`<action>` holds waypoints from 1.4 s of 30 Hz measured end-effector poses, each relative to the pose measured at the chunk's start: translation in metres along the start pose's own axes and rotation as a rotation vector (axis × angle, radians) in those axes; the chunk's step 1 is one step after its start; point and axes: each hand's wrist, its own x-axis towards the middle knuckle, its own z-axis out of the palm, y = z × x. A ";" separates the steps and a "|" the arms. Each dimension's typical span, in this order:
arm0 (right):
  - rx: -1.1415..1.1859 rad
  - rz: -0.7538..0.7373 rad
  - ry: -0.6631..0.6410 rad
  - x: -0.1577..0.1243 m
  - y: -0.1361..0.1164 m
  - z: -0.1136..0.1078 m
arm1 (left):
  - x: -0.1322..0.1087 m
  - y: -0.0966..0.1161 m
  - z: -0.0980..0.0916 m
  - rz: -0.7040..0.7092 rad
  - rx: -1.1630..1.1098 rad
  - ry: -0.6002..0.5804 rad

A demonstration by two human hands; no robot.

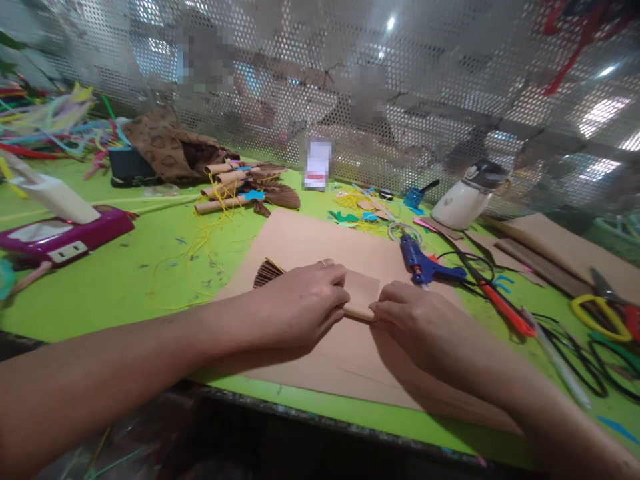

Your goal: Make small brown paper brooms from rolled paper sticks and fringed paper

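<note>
A small piece of brown kraft paper lies partly rolled on a large brown paper sheet. Its near edge forms a narrow tube between my hands. My left hand, fingers curled, grips the left part of the roll; a pleated brown paper fan sticks out beyond it. At the right end, my right hand pinches the roll between thumb and fingers. Just beyond that hand rests a blue hot glue gun. My fingers hide both ends of the roll.
Finished paper rolls with fans and yellow string lie back left. A purple power strip sits at the left. On the right are an orange-red cutter, yellow-handled scissors and black cable. A white jug stands before the perforated metal screen.
</note>
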 end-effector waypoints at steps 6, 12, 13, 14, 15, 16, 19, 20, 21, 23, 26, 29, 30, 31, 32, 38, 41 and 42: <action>0.047 0.037 -0.006 0.001 0.004 -0.001 | -0.004 0.004 0.001 -0.026 0.015 0.057; 0.116 0.067 -0.011 -0.001 0.004 0.001 | 0.000 0.000 0.003 0.004 0.023 0.034; 0.112 0.077 -0.016 -0.001 0.003 0.001 | 0.000 -0.002 0.003 0.008 0.023 0.032; 0.102 0.083 -0.015 -0.001 0.002 0.000 | 0.000 -0.002 0.004 0.007 0.020 0.031; 0.090 0.077 -0.004 0.000 0.001 -0.001 | 0.000 -0.003 0.004 0.003 0.015 0.032; 0.077 0.054 0.018 0.001 0.000 -0.002 | 0.000 -0.004 0.004 -0.006 0.008 0.030; 0.061 -0.063 0.112 0.002 -0.002 -0.004 | 0.000 -0.004 0.004 -0.036 -0.018 0.038; 0.062 -0.090 0.139 0.003 -0.002 -0.004 | 0.000 -0.004 0.004 -0.043 -0.023 0.042; 0.063 -0.096 0.158 0.003 -0.002 -0.003 | 0.000 -0.004 0.004 -0.045 -0.025 0.041; 0.073 -0.050 0.169 0.004 -0.001 0.000 | 0.001 -0.004 0.003 -0.041 -0.022 0.030; 0.081 0.015 0.151 0.004 0.000 0.004 | 0.003 -0.006 0.002 -0.024 -0.014 0.012; 0.040 0.012 0.128 0.006 -0.001 0.004 | 0.004 -0.007 0.002 -0.010 0.005 0.025; 0.027 0.021 0.111 0.007 -0.002 0.003 | 0.004 -0.007 0.002 -0.009 0.016 0.030; 0.023 0.036 0.087 0.008 -0.002 0.002 | 0.004 -0.007 0.002 -0.009 0.026 0.034; 0.025 0.054 0.061 0.009 -0.002 0.000 | 0.004 -0.006 0.003 -0.009 0.036 0.036; 0.078 0.079 0.036 0.012 0.001 -0.001 | 0.006 -0.007 0.006 -0.001 0.035 0.058; 0.105 0.088 0.037 0.011 0.004 0.002 | 0.008 -0.011 0.010 0.021 0.021 0.072; 0.114 0.087 0.046 0.011 0.005 0.004 | 0.008 -0.011 0.011 0.024 0.012 0.076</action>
